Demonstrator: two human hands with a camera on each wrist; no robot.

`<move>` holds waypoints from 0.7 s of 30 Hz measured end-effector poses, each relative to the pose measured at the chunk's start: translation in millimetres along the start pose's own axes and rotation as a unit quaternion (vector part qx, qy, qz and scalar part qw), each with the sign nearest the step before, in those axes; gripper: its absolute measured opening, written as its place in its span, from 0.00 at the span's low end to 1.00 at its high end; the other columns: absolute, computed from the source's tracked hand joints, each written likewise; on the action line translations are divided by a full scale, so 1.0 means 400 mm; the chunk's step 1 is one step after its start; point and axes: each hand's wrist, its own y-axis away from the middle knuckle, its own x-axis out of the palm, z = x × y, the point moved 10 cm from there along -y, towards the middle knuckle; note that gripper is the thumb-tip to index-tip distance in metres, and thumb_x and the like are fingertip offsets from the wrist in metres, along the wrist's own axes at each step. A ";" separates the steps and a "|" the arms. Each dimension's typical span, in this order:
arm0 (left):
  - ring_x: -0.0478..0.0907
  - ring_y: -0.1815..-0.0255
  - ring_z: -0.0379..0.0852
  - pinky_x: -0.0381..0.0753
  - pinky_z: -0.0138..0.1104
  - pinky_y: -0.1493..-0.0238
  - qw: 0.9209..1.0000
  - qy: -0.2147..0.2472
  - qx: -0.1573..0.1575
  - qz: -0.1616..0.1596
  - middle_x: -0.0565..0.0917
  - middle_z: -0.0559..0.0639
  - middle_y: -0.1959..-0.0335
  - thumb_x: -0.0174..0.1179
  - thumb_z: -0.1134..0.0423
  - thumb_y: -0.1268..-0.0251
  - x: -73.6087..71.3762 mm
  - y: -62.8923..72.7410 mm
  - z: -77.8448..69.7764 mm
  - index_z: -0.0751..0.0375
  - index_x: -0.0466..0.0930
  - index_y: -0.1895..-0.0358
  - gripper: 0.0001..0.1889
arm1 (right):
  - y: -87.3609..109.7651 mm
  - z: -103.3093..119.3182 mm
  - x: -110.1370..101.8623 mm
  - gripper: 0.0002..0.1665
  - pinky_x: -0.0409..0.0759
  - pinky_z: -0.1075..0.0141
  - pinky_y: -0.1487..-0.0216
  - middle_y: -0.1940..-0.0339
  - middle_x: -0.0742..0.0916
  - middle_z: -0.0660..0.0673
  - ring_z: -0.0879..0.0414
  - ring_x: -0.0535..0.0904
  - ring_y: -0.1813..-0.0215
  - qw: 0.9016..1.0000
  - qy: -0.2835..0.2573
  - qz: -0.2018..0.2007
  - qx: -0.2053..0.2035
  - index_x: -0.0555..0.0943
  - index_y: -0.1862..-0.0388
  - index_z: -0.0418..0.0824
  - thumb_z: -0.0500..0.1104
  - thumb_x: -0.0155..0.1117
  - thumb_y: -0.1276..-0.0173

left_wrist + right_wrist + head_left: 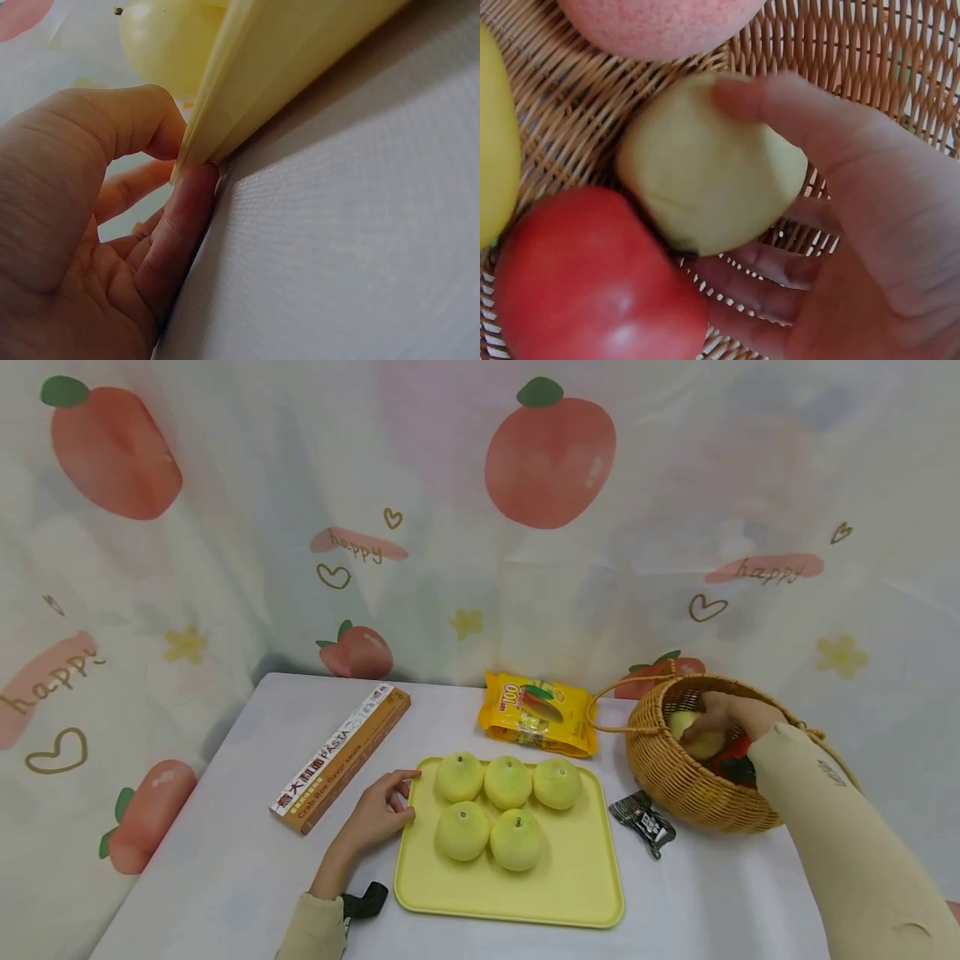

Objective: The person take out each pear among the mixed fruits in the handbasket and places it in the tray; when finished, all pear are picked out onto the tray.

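In the head view my left hand point(375, 814) pinches the left rim of a yellow tray point(562, 893). The left wrist view shows the thumb on the rim's upper side and a finger point(180, 232) beneath it. Several round yellow-green pears point(462, 832) sit on the tray in two rows. At the right, my right hand point(723, 714) reaches into a wicker basket point(675, 777) and holds another pale yellow-green pear point(705, 165) between thumb and fingers. Beside that pear in the basket lie a shiny red fruit point(592, 277), a pinkish fruit point(660, 22) and part of a yellow one point(495, 135).
A long pasta box point(341, 760) lies slanted left of the tray. Behind the tray is a yellow snack bag point(536, 714), with the basket's handle point(615, 729) against it. A small black packet point(645, 822) lies between tray and basket. Printed cloth hangs behind the table.
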 end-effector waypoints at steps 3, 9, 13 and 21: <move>0.71 0.73 0.38 0.70 0.30 0.72 1.000 -0.003 -0.001 0.002 0.76 0.47 0.64 0.64 0.72 0.51 0.002 0.001 -0.001 0.58 0.78 0.40 0.29 | 0.007 -0.012 0.018 0.60 0.65 0.34 0.40 0.35 0.60 0.15 0.20 0.59 0.35 1.000 -0.004 0.027 0.014 0.52 0.32 0.14 0.60 0.65 0.38; 0.72 0.73 0.38 0.71 0.30 0.71 1.000 -0.006 0.001 0.001 0.76 0.48 0.64 0.64 0.72 0.52 0.002 0.000 -0.005 0.59 0.78 0.40 0.29 | 0.015 -0.002 0.009 0.57 0.68 0.37 0.41 0.36 0.65 0.17 0.24 0.65 0.38 0.999 -0.017 0.012 -0.030 0.58 0.33 0.15 0.59 0.67 0.39; 0.72 0.73 0.39 0.71 0.30 0.71 1.000 -0.006 0.001 0.000 0.76 0.48 0.64 0.64 0.73 0.53 0.001 -0.002 -0.005 0.59 0.78 0.40 0.30 | 0.027 0.015 -0.018 0.51 0.72 0.42 0.45 0.42 0.73 0.21 0.33 0.72 0.45 0.998 -0.017 -0.021 -0.056 0.64 0.38 0.17 0.58 0.69 0.40; 0.72 0.73 0.40 0.71 0.31 0.70 1.000 -0.004 -0.002 -0.001 0.76 0.48 0.64 0.65 0.72 0.52 0.000 0.007 -0.007 0.59 0.78 0.40 0.29 | 0.094 0.082 -0.071 0.44 0.73 0.45 0.49 0.47 0.78 0.27 0.37 0.74 0.48 0.991 -0.009 -0.091 -0.099 0.70 0.43 0.19 0.53 0.74 0.43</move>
